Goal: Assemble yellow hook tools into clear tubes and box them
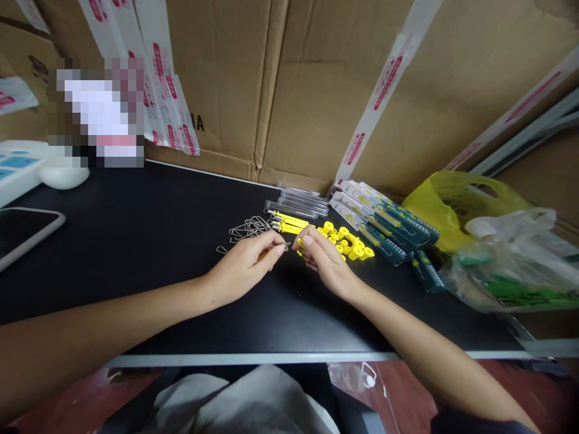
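My left hand [239, 265] is closed in a pinch on a thin piece with a small metal tip [286, 245]; most of it is hidden by the fingers. Facing it a short gap away, my right hand [332, 262] pinches a small yellow plastic part [300, 243]. Just beyond the hands lie several yellow rods with metal ends [289, 223]. A pile of bent metal wire hooks [251, 228] is behind my left hand. Loose yellow plastic pieces [355, 246] are scattered behind my right hand.
Clear plastic tubes [301, 202] lie near the cardboard wall [217, 72]. Printed slim boxes [380, 220] are stacked right of them, beside a yellow plastic bag [429, 202] and a clear bag [506, 259]. A phone-like device [31, 232] lies at the left. The black tabletop [289, 319] has a light front edge.
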Tool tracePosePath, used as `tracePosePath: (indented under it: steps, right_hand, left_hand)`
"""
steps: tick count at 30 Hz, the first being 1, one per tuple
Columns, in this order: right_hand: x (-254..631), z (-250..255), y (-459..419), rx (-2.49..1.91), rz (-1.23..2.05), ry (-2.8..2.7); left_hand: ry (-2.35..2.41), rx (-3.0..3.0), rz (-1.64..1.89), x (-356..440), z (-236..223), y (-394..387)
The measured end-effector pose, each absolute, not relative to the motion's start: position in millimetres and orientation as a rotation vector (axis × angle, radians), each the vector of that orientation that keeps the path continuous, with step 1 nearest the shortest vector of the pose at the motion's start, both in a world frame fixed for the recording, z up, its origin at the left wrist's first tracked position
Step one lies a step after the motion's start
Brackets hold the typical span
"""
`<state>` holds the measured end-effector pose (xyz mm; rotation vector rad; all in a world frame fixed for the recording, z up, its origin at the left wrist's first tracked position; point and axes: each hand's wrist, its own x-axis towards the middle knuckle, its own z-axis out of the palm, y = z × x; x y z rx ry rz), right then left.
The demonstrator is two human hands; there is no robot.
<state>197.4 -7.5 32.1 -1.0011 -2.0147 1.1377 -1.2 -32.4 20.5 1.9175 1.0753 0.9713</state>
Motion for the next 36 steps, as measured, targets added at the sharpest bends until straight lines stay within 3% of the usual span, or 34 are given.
tracePosePath:
  steps: [26,36]
  right_hand:
    - [191,26,-9,-0.915,1.039,-1.944]
    - [185,26,-14,-0.901,1.25,-1.777]
  left_hand:
    - [1.122,2.018,1.022,-1,18,-33]
    - [1.06,1.941,1.051,-1,16,-35]
